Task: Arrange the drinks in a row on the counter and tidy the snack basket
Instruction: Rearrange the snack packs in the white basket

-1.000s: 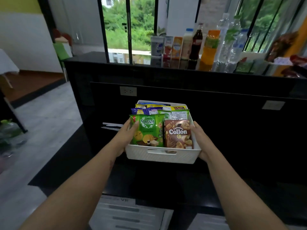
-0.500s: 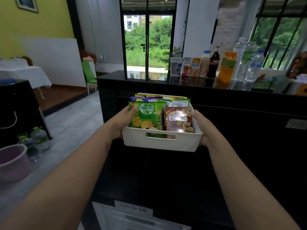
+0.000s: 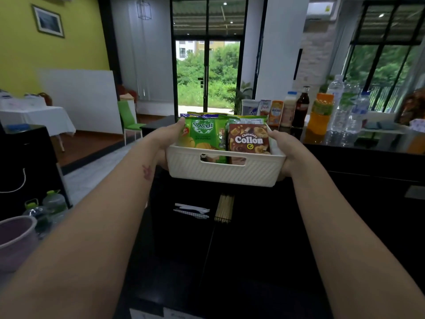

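A white ribbed snack basket point(image 3: 220, 170) is held in the air at about counter height, in front of the black counter point(image 3: 358, 146). My left hand point(image 3: 167, 137) grips its left side and my right hand point(image 3: 284, 143) grips its right side. Inside stand a green snack pack point(image 3: 202, 137), a brown Collon box point(image 3: 249, 139) and several more packets behind them. The drinks stand in a row on the counter to the right: a white tub point(image 3: 249, 108), two small cartons point(image 3: 276, 112), a milky bottle point(image 3: 289, 109), a cola bottle point(image 3: 301, 107), an orange bottle point(image 3: 320, 113) and clear water bottles point(image 3: 345, 109).
Below the basket the counter's dark front holds a bundle of sticks point(image 3: 224, 208) and wrapped cutlery point(image 3: 192, 210). At the lower left are a pink pot point(image 3: 16, 240) and two capped water jugs point(image 3: 49, 203). A green chair point(image 3: 130, 118) and a white-clothed table point(image 3: 39, 116) stand further left.
Both hands have lifted the basket from low in front of the counter up to counter-top level, and the view has tilted upward.
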`<state>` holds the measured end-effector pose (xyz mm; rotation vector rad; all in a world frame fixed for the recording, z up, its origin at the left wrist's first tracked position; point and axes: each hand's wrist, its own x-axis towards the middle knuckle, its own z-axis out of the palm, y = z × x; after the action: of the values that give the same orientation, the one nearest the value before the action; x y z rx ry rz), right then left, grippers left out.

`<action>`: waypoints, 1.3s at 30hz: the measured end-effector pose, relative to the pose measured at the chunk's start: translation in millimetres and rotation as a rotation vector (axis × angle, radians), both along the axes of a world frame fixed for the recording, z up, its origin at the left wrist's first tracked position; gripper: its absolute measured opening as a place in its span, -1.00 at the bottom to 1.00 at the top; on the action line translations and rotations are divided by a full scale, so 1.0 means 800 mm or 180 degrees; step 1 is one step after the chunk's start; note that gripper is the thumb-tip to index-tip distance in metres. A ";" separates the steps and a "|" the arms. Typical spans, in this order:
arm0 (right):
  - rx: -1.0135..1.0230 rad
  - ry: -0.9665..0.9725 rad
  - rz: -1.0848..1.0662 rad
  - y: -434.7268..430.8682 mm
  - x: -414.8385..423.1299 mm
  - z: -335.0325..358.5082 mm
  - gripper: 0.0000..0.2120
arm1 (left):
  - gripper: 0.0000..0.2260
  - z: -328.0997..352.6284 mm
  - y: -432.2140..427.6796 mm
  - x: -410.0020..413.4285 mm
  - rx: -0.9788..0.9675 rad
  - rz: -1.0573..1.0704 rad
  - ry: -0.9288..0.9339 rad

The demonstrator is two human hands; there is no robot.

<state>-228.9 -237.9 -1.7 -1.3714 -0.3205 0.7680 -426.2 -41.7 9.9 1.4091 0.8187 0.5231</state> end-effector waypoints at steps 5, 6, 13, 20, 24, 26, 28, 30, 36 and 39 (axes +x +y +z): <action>-0.0042 -0.0038 0.0069 0.031 0.020 0.027 -0.77 | -0.59 0.024 0.029 0.017 -0.0089 0.0086 0.0007; -0.0079 -0.0056 0.0041 0.039 0.027 0.030 -0.78 | -0.59 0.025 0.035 0.023 -0.0074 0.0103 0.0001; -0.0229 -0.0035 0.0142 0.104 0.073 0.030 -0.70 | -0.49 0.015 0.095 0.063 -0.0324 -0.0062 -0.0051; -0.0092 0.0088 0.0073 0.174 0.124 0.029 -0.73 | -0.47 0.013 0.157 0.110 -0.0614 -0.0147 -0.0580; 0.0185 0.0163 -0.0067 0.221 0.153 0.032 -0.65 | -0.36 0.014 0.195 0.144 -0.0570 -0.0073 -0.0726; 0.0232 0.0181 -0.0122 0.241 0.170 0.031 -0.63 | -0.35 0.014 0.218 0.162 -0.0557 -0.0013 -0.0744; 0.0241 0.0211 -0.0137 0.261 0.186 0.030 -0.62 | -0.34 0.012 0.239 0.180 -0.0548 0.0048 -0.0785; 0.0236 0.0230 -0.0079 0.279 0.201 0.029 -0.62 | -0.30 0.011 0.260 0.197 -0.0529 0.0095 -0.0778; 0.0348 0.0249 0.0060 0.321 0.227 0.027 -0.64 | -0.30 0.008 0.309 0.232 -0.0450 0.0309 -0.0817; 0.0405 0.0145 0.0067 0.335 0.235 0.025 -0.67 | -0.33 0.005 0.332 0.248 -0.0502 0.0356 -0.0801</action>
<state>-40.5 30.4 18.7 -1.2310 -0.3426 0.7820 -228.0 223.7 13.6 1.1310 0.7210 0.6917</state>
